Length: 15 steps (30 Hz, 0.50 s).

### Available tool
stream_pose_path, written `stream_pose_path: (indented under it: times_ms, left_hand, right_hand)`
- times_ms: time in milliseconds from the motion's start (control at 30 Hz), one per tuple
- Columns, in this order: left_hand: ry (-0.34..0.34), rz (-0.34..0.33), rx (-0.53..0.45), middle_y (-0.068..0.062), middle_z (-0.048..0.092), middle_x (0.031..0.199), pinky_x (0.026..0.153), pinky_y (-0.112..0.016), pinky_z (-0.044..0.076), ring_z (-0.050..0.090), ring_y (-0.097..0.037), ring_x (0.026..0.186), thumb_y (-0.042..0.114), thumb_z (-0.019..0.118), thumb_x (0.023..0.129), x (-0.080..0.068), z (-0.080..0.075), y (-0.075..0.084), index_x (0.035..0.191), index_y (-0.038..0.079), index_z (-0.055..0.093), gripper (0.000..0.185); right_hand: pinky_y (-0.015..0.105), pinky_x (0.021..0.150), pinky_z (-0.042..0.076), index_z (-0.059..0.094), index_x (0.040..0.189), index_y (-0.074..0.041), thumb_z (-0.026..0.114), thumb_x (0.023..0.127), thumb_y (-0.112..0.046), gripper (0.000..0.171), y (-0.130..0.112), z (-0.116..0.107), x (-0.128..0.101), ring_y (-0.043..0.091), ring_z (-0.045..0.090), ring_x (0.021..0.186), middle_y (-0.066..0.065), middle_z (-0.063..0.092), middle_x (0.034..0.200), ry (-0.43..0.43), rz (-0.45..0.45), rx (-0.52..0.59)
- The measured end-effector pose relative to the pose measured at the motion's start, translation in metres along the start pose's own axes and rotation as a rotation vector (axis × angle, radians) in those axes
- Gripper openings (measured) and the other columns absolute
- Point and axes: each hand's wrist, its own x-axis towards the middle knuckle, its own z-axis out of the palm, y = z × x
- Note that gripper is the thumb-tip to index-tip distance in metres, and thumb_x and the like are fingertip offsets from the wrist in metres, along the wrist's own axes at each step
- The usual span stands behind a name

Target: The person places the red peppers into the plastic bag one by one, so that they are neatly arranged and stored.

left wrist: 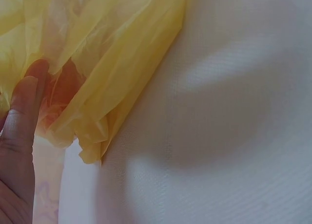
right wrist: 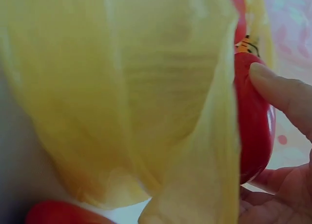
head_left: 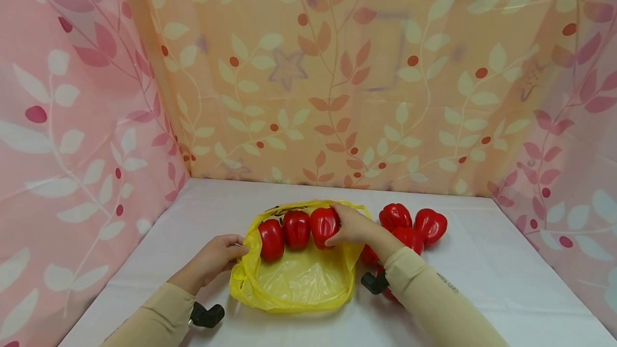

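A yellow plastic bag (head_left: 308, 277) lies open on the table, with two red bell peppers side by side inside, one at the left (head_left: 271, 241) and one next to it (head_left: 296, 229). At its left rim my left hand (head_left: 214, 261) pinches the film between thumb and fingers; the left wrist view shows the thumb (left wrist: 22, 102) against the yellow film (left wrist: 131, 53). My right hand (head_left: 354, 225) grips a third red bell pepper (head_left: 324, 226) at the bag's right side, within the mouth. In the right wrist view the bag's wall partly hides this pepper (right wrist: 254, 126).
Several more red bell peppers (head_left: 430, 226) lie in a cluster right of the bag, partly covered by my right forearm. The white tabletop (head_left: 491, 261) extends around them. Leaf-patterned cloth walls (head_left: 332, 68) enclose the back and both sides.
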Motion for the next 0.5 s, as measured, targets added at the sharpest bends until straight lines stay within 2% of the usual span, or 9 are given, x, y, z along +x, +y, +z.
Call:
stream_pose_path:
  times_ms: [133,500]
  left_hand:
    - [0.011,-0.006,0.008,-0.008,0.062,0.091,0.074,-0.031,0.053,0.058,-0.02,0.076,0.019,0.06,0.088,-0.001,0.0007,0.0006,0.102,0.0,0.06,0.023]
    - [0.013,-0.011,0.014,-0.008,0.062,0.092,0.073,-0.032,0.054,0.058,-0.021,0.076,0.018,0.06,0.088,-0.0002,0.0007,-0.0009,0.103,0.0,0.061,0.023]
  right_hand:
    - [0.048,0.096,0.039,0.031,0.14,-0.011,0.083,0.063,-0.03,0.095,0.0014,0.0001,0.0019,0.028,0.042,0.121,0.008,0.045,0.133,-0.01,0.018,-0.007]
    - [0.047,0.094,0.042,0.035,0.137,-0.01,0.084,0.061,-0.029,0.092,0.0018,0.0028,0.0042,0.026,0.046,0.115,0.008,0.048,0.128,-0.015,0.014,-0.004]
